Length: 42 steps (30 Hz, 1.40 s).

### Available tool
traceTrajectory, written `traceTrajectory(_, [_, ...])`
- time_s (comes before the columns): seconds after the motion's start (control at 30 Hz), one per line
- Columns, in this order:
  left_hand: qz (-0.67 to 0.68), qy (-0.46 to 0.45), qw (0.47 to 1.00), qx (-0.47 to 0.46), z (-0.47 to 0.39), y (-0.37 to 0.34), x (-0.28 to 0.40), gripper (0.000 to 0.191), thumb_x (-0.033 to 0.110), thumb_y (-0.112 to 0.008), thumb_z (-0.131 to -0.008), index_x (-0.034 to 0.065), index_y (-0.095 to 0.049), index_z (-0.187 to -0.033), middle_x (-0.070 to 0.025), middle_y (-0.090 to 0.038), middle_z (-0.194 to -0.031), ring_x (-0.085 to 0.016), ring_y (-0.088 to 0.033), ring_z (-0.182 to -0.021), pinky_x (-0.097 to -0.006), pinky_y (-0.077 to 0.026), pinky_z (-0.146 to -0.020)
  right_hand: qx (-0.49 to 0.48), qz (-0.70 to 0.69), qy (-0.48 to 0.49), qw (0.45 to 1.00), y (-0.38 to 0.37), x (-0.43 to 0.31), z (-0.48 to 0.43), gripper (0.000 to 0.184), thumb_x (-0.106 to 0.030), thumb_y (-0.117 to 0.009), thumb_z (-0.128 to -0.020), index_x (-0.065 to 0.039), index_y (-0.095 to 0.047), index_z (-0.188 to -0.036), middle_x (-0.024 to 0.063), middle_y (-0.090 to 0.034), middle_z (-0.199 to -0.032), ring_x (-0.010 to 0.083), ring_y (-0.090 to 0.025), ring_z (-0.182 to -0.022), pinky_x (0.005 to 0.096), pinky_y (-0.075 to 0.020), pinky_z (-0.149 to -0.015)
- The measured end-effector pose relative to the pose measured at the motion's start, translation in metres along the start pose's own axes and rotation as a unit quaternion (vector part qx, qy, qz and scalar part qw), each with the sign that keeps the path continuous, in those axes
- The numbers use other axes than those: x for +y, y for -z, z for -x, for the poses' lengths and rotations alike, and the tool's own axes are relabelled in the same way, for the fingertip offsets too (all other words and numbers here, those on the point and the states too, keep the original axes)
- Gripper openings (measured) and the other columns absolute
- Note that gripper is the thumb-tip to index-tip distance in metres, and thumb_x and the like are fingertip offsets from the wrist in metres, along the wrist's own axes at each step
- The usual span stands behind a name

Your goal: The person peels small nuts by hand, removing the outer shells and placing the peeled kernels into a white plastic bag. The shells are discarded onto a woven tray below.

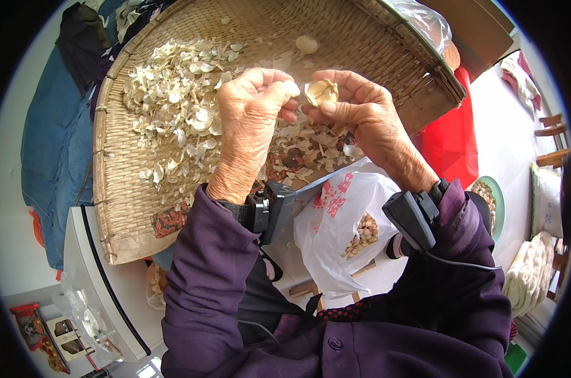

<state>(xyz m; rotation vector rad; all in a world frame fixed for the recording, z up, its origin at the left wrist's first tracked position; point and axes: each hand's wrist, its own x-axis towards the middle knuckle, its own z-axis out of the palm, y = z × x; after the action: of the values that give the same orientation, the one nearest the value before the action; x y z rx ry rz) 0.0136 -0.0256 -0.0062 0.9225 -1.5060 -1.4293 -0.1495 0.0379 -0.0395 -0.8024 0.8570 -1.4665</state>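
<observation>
My left hand (257, 99) pinches a small white piece (292, 88), apparently garlic skin or a clove, between thumb and fingertips. Just beside it, my right hand (356, 99) holds a partly broken garlic bulb (322, 92), its hollow papery inside turned up. Both hands are above a woven wicker winnowing basket (120, 165). A heap of dry garlic skins (172, 90) covers its left side, and more loose skins lie beneath my hands. Farther back in the basket rests a whole garlic bulb (307, 45).
Below my hands hangs a white plastic bag (309, 236) with garlic cloves (363, 234) inside. On the floor to the right is a green basin (500, 208) of similar pieces. A red bag (455, 137) stands by the basket's right edge. A white cabinet (96, 279) is at left.
</observation>
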Motion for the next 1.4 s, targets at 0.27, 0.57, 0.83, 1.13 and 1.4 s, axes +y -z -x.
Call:
traceTrajectory(0.27, [-0.195, -0.037, 0.980, -0.021, -0.004, -0.001, -0.004, 0.022, 0.016, -0.063, -0.088, -0.0035, -0.068, -0.096, -0.0028, -0.065, -0.080, -0.008, -0.058, -0.071, -0.0215, -0.047, -0.061, 0.017, 0.011, 0.029, 0.999, 0.003, 0.004, -0.002, 0.034, 0.000, -0.067, -0.084, 0.000, -0.056, -0.117, 0.0111, -0.065, -0.103, 0.0183, -0.067, -0.090, 0.0249, -0.0552, -0.078])
traceTrajectory(0.57, [-0.257, -0.072, 0.963, -0.043, 0.003, -0.013, -0.008, 0.021, 0.013, -0.065, -0.088, -0.0051, -0.065, -0.099, -0.0040, -0.066, -0.086, -0.008, -0.060, -0.076, -0.0229, -0.050, -0.069, 0.031, 0.047, 0.035, 0.998, 0.000, 0.008, -0.003, 0.033, -0.007, -0.068, -0.086, -0.003, -0.056, -0.116, 0.0079, -0.065, -0.097, 0.0135, -0.066, -0.082, 0.0224, -0.0532, -0.066])
traceTrajectory(0.83, [-0.335, -0.137, 0.932, -0.014, 0.007, -0.019, -0.025, 0.014, 0.010, -0.062, -0.089, -0.0029, -0.059, -0.095, -0.0072, -0.066, -0.078, -0.012, -0.062, -0.070, -0.0273, -0.051, -0.064, 0.072, 0.173, 0.045, 0.981, -0.013, 0.010, 0.002, 0.023, -0.019, -0.060, -0.093, 0.001, -0.055, -0.103, 0.0058, -0.062, -0.078, 0.0093, -0.056, -0.059, 0.0228, -0.0452, -0.051])
traceTrajectory(1.13, [-0.352, -0.186, 0.917, 0.029, 0.011, -0.028, -0.032, 0.015, 0.015, -0.055, -0.094, -0.0001, -0.055, -0.098, -0.0133, -0.063, -0.074, -0.021, -0.060, -0.065, -0.0345, -0.048, -0.060, 0.155, 0.330, 0.180, 0.914, -0.022, 0.026, -0.003, 0.023, -0.022, -0.052, -0.096, 0.001, -0.052, -0.098, 0.0146, -0.060, -0.073, 0.0198, -0.060, -0.064, 0.0328, -0.0480, -0.060])
traceTrajectory(1.4, [-0.164, -0.120, 0.978, 0.036, 0.015, -0.034, -0.021, 0.019, 0.014, -0.045, -0.095, -0.0015, -0.056, -0.095, -0.0004, -0.052, -0.068, -0.009, -0.047, -0.059, -0.0258, -0.041, -0.054, 0.132, 0.302, 0.263, 0.907, -0.028, 0.027, -0.005, 0.023, -0.022, -0.052, -0.095, 0.001, -0.052, -0.093, 0.0076, -0.055, -0.070, 0.0143, -0.052, -0.063, 0.0293, -0.0444, -0.058])
